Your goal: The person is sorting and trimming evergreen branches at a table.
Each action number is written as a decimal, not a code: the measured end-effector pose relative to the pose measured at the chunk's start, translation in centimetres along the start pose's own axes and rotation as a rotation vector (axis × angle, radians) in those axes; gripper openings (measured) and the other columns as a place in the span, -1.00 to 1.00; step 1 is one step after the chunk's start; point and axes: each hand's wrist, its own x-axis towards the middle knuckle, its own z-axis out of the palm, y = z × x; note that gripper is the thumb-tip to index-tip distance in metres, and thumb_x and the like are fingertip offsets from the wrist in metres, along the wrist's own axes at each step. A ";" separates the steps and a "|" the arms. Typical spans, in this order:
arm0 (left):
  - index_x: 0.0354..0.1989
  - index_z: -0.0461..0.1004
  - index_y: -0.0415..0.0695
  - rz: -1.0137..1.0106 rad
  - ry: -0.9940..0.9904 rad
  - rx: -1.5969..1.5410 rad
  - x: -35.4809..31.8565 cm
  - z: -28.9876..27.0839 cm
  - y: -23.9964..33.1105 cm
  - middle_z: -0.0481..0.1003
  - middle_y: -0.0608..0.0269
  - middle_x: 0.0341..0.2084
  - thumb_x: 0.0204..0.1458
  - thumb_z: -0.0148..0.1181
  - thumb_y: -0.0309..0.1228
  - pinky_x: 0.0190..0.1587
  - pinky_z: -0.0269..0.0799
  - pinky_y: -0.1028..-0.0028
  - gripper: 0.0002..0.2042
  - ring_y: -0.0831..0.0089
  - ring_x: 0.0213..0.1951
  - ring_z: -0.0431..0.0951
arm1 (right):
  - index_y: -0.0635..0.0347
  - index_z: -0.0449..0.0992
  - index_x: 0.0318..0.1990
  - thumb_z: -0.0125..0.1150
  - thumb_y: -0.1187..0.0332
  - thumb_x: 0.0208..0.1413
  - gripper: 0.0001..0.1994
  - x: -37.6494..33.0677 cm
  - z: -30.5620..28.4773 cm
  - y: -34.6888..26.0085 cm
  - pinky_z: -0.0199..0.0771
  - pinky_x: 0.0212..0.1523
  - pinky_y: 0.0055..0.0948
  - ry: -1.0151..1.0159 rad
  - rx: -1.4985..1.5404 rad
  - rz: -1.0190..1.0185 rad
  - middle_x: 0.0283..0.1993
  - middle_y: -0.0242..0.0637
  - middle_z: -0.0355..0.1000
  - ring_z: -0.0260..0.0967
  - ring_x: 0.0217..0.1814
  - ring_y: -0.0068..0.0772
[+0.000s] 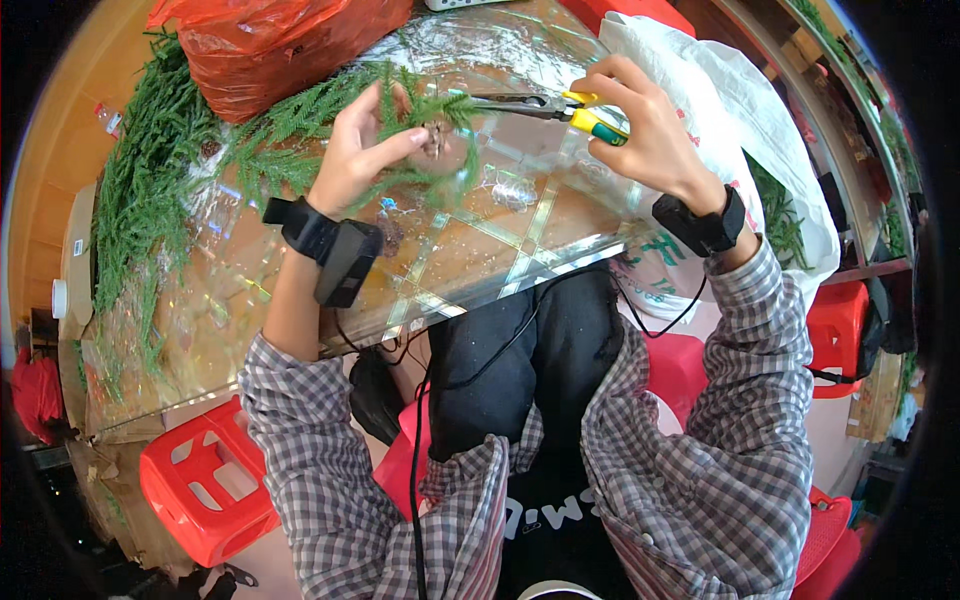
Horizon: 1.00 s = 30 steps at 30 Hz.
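At 11 o'clock from the middle of my view, my left fingers (pixel 398 150) are gripping a green artificial sprig (pixel 456 107), my thumb pressing against it; a small brown piece (pixel 434 142) is sitting among its needles. At half past one, my right fingers (pixel 608 90) are closing around the yellow-and-green handles of the pliers (pixel 549 107), whose tips are pointing toward 9 o'clock and meeting the sprig's edge in view; I cannot tell whether they are biting it. Both hands are hovering over the desk (pixel 480 235). More greenery (pixel 150 215) is lying between 9 and 10 o'clock, a red plastic bag (pixel 285 55) is resting at 11, beyond my left hand, and a white bag (pixel 735 110) is slumping at 2.
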 end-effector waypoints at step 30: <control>-0.11 0.10 -0.47 -0.419 -0.334 -1.177 -6.3 2.9 2.8 0.39 -0.02 -0.71 -0.26 0.08 -0.33 -0.53 0.15 0.38 -0.44 0.32 -0.72 0.39 | 0.26 0.41 -0.32 0.17 0.54 -0.45 -0.65 1.6 -0.1 -5.4 0.27 -0.24 -0.37 0.027 0.176 -0.430 -0.26 -0.16 0.22 0.23 -0.23 -0.17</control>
